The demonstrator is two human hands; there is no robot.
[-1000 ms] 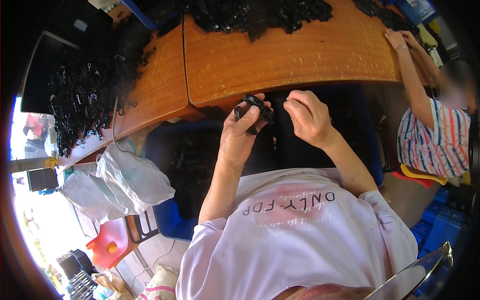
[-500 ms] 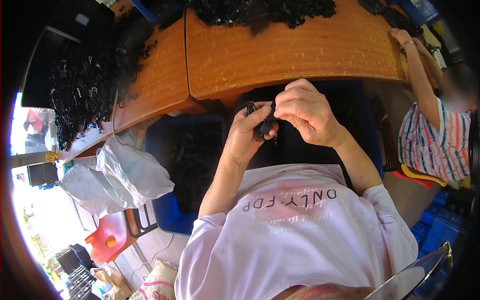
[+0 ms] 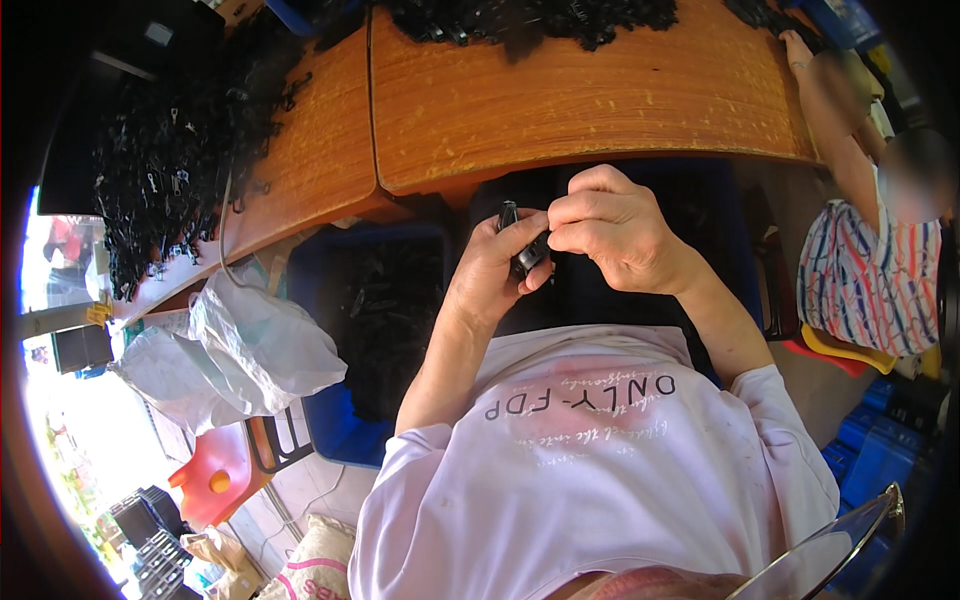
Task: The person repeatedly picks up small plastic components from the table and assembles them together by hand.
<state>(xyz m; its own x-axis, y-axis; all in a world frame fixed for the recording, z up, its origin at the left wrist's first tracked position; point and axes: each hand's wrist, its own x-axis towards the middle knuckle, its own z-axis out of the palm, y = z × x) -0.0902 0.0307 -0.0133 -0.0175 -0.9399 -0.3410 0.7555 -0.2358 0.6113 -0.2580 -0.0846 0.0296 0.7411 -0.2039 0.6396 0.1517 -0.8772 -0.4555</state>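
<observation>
Across the upper part of the view stretches a brown wooden table (image 3: 600,100), its surface scratched and its edges bent by the lens. Below it spreads the person's pale shirt (image 3: 600,480), the waist at its upper end. A large heap of small black parts (image 3: 165,165) covers the table's left end, so tangled that single pieces can hardly be made out; another heap (image 3: 540,20) is cut off by the upper edge. At the right, a co-worker in a striped shirt (image 3: 865,285) reaches to the table, partly blurred. A blue tub (image 3: 345,430) stands left of the person's forearms, its dark contents too shadowed to tell apart. Between table and shirt, the right hand (image 3: 625,230) is curled, thumb and forefinger pinched together at the right side of what the other hand holds; whether something tiny sits in that pinch cannot be told. The left hand (image 3: 490,265) is closed around a black piece (image 3: 528,258), thumb across it. One narrow end pokes up above the thumb; the fingers cover much of the rest, hiding its full shape.
</observation>
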